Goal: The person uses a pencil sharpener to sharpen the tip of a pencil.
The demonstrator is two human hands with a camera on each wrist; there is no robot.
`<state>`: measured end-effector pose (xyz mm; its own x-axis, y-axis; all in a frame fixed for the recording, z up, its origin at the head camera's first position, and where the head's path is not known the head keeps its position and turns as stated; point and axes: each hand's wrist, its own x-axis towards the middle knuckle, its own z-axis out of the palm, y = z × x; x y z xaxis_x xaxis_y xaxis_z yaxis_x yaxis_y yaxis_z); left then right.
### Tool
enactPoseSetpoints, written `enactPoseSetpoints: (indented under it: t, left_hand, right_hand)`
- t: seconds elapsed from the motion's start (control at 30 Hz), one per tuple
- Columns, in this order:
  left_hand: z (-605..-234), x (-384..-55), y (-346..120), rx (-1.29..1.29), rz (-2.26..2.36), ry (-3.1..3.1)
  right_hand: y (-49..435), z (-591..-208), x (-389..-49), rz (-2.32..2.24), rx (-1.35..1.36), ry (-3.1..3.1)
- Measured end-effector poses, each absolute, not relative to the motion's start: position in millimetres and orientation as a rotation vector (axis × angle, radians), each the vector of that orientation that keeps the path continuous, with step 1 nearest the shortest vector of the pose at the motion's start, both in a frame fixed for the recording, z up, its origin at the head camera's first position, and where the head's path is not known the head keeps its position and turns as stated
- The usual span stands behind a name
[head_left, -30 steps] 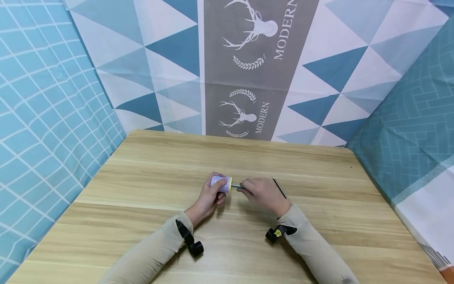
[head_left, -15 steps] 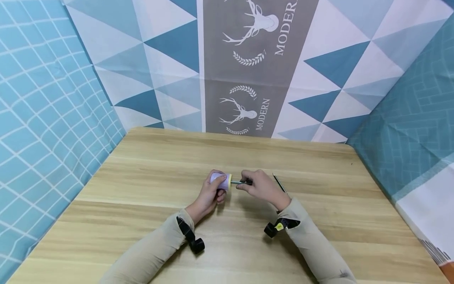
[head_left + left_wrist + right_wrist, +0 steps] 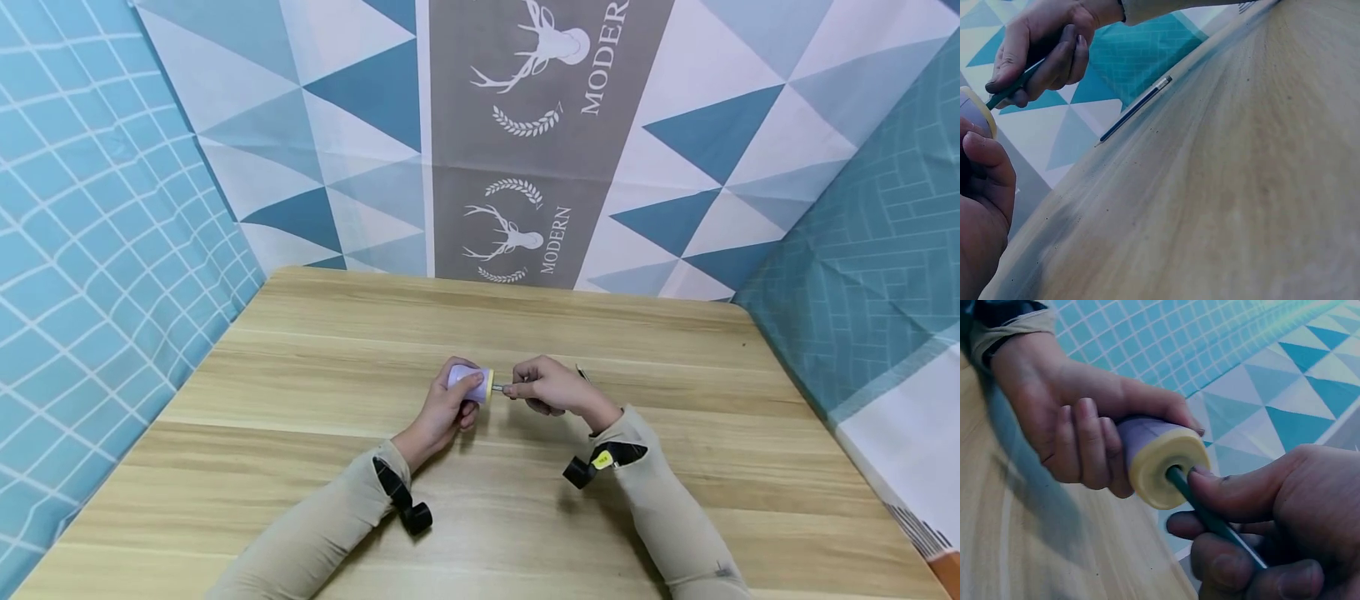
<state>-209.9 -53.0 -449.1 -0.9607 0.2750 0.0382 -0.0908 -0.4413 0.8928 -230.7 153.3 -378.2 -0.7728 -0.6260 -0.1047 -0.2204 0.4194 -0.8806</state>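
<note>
In the head view my left hand [image 3: 438, 408] grips a purple pencil sharpener [image 3: 458, 373] with a yellow end, thumb laid along its side. The right wrist view shows the yellow end face of the sharpener [image 3: 1146, 470] and its round hole. A dark green pencil [image 3: 1213, 520] has one end in that hole. My right hand [image 3: 553, 387] pinches this pencil close to the hole, thumb on one side and curled fingers on the other. Both hands are held over the wooden table.
A second, dark pencil [image 3: 1135, 114] with a pale end lies on the table [image 3: 360, 333], partly behind my right hand in the head view. Patterned cloth walls [image 3: 360, 125] stand behind and at both sides of the table. Each wrist carries a strapped black camera [image 3: 417, 518].
My right hand has turned about the pencil and shifted its fingers along it, back near the sharpener. It now covers more of the second pencil. My left hand keeps its grip nearly still.
</note>
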Motion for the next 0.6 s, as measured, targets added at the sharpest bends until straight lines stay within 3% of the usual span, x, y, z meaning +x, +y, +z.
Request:
enactPoseSetpoints:
  t: [0.6]
  left_hand:
    - [-449.9,-209.7,-52.8,0.257,2.501,1.537]
  right_hand:
    - [155.4,-379.0,-240.8,-1.235,-0.735,2.073]
